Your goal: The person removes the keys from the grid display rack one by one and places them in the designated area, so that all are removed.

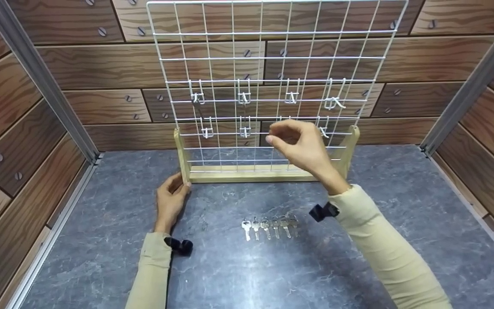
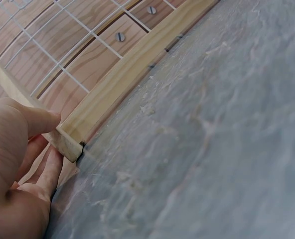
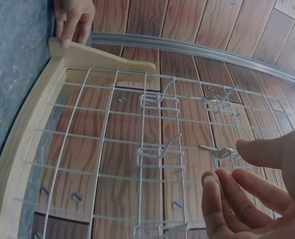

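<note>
near the far edge of the bench (image 1: 101, 206), the stand (image 1: 251, 176) holds up a wire grid (image 1: 261, 80). the left hand (image 1: 170, 199) has its fingers clamped on the stand's front left corner; a firm hold there should stop the frame sliding when the grid is nudged. the right hand (image 1: 302, 143) is before the grid, thumb and fingers apart with nothing between them, beside a key (image 3: 218, 151) hanging on the upper row's second hook (image 1: 244, 98). best to draw back straight, clear of the prongs, so the key isn't knocked off. six loose keys (image 1: 266, 225) lie in a row before the stand, about midway between the bench's side edges. the third hook (image 1: 291, 98) looks bare; pinching a key low should leave its hole free for the prong.
</note>
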Motion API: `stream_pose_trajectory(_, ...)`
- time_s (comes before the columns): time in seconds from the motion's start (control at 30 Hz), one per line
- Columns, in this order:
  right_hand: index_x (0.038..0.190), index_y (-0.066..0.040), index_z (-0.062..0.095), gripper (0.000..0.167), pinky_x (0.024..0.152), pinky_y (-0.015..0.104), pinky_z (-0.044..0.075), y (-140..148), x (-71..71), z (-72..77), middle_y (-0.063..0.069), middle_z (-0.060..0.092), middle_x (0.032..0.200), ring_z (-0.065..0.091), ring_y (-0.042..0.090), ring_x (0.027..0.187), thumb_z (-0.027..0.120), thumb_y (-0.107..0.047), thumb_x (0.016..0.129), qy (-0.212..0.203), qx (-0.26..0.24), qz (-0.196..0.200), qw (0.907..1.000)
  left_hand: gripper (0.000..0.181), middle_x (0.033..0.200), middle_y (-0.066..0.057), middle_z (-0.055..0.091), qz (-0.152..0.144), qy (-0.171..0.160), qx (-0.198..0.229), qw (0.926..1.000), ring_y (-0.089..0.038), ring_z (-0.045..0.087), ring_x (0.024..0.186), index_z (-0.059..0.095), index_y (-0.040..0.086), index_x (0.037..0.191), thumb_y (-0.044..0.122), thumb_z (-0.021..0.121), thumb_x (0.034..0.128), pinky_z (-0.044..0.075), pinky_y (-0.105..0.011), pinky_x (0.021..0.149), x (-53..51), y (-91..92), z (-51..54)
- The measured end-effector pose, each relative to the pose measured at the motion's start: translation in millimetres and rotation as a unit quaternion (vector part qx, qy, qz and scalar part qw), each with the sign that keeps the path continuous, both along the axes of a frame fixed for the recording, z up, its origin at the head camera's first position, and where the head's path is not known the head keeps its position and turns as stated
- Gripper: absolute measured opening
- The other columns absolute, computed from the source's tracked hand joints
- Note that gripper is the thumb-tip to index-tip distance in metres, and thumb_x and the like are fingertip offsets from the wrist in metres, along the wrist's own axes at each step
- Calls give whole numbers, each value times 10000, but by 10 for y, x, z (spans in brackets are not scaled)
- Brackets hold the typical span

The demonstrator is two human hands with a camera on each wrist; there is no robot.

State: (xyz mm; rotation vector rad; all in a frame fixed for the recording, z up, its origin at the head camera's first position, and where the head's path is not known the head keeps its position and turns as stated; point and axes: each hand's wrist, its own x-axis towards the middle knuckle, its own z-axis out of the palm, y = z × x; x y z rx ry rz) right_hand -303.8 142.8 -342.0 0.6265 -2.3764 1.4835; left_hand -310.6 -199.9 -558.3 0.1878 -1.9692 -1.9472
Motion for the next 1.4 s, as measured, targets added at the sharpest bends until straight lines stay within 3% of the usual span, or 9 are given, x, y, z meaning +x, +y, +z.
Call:
stream_pose_trajectory(0.57, 1174, 3, 788, 278, 829, 217, 648, -318, -195, 188, 144, 804, 1089, 772, 231, 961, 821, -104, 920, 402, -347, -275, 9982, 439, 1432, -321, 621, -101, 6, 59, 9999, -449, 620, 1341, 635, -65, 1412, -41, 724, 982, 602, -144, 907, -24, 13, 7)
stream_pose_trajectory(0.97, 1212, 37, 761, 315, 881, 299, 661, -523, -344, 226, 200, 783, 1147, 761, 281, 1016, 808, -93, 930, 460, -376, -364, 9976, 446, 1434, -322, 617, -55, -53, 37, 10000, -445, 610, 1354, 623, -80, 1418, -32, 723, 987, 591, -146, 944, -8, -8, 8)
stream_pose_trajectory(1.4, 1214, 32, 756, 325, 878, 273, 654, -679, -462, 271, 165, 791, 1087, 770, 269, 965, 818, -96, 922, 285, -295, -600, 9974, 448, 1414, -306, 634, -41, -67, -35, 10000, -424, 623, 1342, 630, -62, 1418, -38, 728, 981, 599, -162, 950, -2, -7, 0)
